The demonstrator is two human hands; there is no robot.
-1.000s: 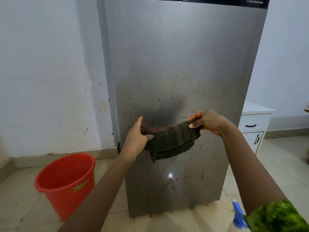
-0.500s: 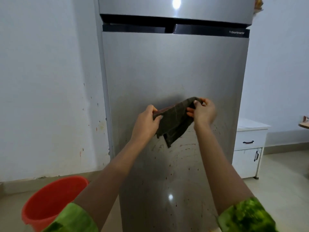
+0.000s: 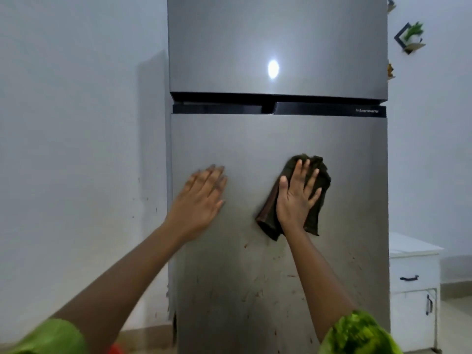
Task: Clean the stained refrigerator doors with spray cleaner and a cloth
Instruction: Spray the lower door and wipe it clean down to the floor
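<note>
A tall silver refrigerator fills the middle of the head view. Its lower door point(image 3: 278, 277) carries brown-orange splatter stains across its lower half. The upper door point(image 3: 278, 42) looks unstained, with a light reflected on it. My right hand point(image 3: 296, 198) lies flat, fingers spread, pressing a dark green cloth point(image 3: 316, 190) against the lower door. My left hand point(image 3: 201, 200) rests flat and empty on the same door near its left edge. The spray cleaner is out of view.
A white cabinet point(image 3: 413, 290) with dark handles stands to the right of the refrigerator. A white wall point(image 3: 76, 149) with small splatter marks is on the left. A small wall shelf with a plant point(image 3: 410, 37) hangs at the upper right.
Both hands held the cloth stretched between them before. The left hand has let go and now lies flat on the door; the right hand presses the cloth higher on the door. The view has tilted upward.
</note>
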